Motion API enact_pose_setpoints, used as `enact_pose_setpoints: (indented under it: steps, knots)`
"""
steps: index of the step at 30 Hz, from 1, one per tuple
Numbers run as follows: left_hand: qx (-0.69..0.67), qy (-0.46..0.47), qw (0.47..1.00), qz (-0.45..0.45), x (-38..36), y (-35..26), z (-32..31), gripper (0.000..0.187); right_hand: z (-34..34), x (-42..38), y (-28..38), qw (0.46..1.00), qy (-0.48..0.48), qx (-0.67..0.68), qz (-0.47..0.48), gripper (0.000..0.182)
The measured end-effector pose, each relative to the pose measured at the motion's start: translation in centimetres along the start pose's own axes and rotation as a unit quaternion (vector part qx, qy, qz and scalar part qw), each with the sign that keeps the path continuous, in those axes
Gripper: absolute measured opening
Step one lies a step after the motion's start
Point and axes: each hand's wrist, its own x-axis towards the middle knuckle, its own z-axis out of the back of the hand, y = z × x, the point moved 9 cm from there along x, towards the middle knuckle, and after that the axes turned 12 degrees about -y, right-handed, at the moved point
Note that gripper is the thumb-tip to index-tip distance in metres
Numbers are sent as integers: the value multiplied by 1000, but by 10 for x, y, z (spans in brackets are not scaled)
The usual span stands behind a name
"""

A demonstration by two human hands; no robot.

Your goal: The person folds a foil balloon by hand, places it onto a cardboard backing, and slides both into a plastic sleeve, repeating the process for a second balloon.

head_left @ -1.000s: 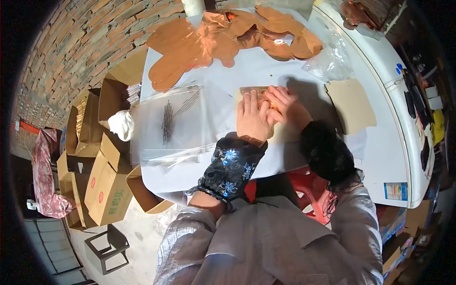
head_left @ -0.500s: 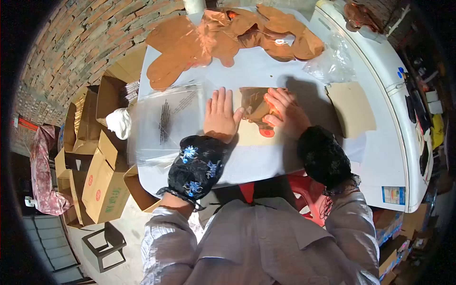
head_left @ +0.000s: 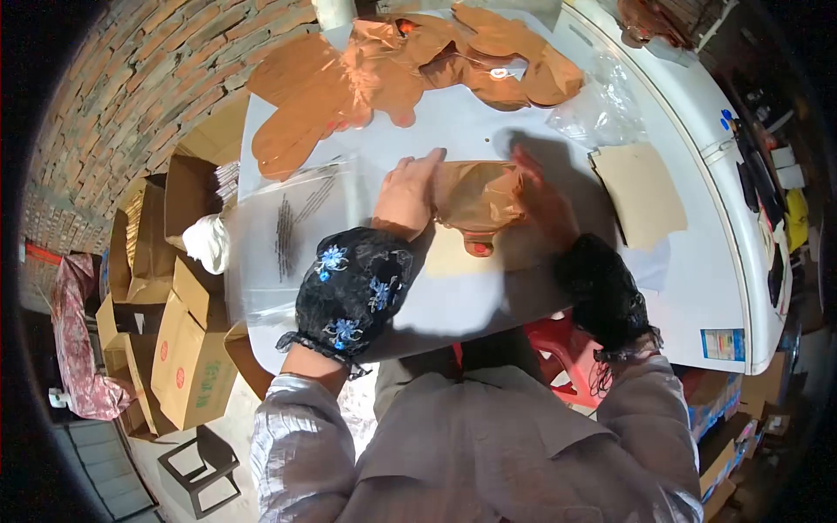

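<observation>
Copper-brown, squarish shiny foil (head_left: 478, 193) lies at 3 o'clock from the left hand (head_left: 407, 196) and 9 o'clock from the blurred right hand (head_left: 547, 207), close to both; whether either pinches it, I can't tell.

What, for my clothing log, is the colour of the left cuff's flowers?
The flowers are blue; head view.

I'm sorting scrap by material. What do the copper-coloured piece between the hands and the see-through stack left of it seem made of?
Copper-coloured piece: probably thin foil or metallised film, shiny, given its bright highlights and sharp creases.
See-through stack: likely smooth clear plastic film; the white tabletop shows through.
</observation>
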Motion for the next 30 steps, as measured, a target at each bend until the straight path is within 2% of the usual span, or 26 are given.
enact_pose_setpoints:
  steps: [2,4,6,7,9,10,11,12,14,18,19,22,23,25,27,29,30]
  knots:
    - [-19,28,999,16,3,8,-1,57,23,-4,-9,998,-31,-12,-50,50]
    - [-16,45,999,18,6,9,-3,57,48,-18,-9,997,-40,-54,-47,51]
    - [12,46,999,4,12,5,3,54,43,-43,-27,994,-2,-78,-72,57]
    - [31,70,997,27,16,8,0,47,38,-50,-27,993,17,-86,-82,60]
    - [73,117,988,72,29,15,-7,36,27,-53,-2,972,92,-212,-36,68]
    - [65,102,986,118,34,35,-14,30,22,-53,8,954,125,-273,-10,72]
    - [56,84,982,161,37,61,-29,26,22,-53,8,962,113,-249,-18,74]
    - [46,65,976,201,44,81,-36,26,23,-52,7,969,99,-226,-27,77]
    - [-77,84,939,324,54,100,-38,35,26,-50,4,977,88,-192,-35,80]
    - [-104,50,945,306,51,109,-21,32,28,-56,-6,985,88,-131,-71,81]
    - [-140,57,934,322,44,110,-23,23,28,-57,-8,986,83,-112,-89,81]
    - [-203,33,927,315,25,101,-14,17,36,-52,-6,989,39,-47,-135,74]
    - [-177,32,936,301,19,106,-13,16,40,-52,-8,990,28,-38,-136,65]
    - [-161,15,950,267,15,95,-10,25,50,-50,-10,990,3,-24,-136,49]
    - [-101,19,970,219,10,76,-3,34,70,-58,-23,938,-31,162,-305,40]
    - [18,19,979,204,7,70,-3,37,112,-63,-25,904,-123,183,-366,32]
    - [76,19,978,194,5,64,-6,38,146,-64,-26,911,-198,111,-343,28]
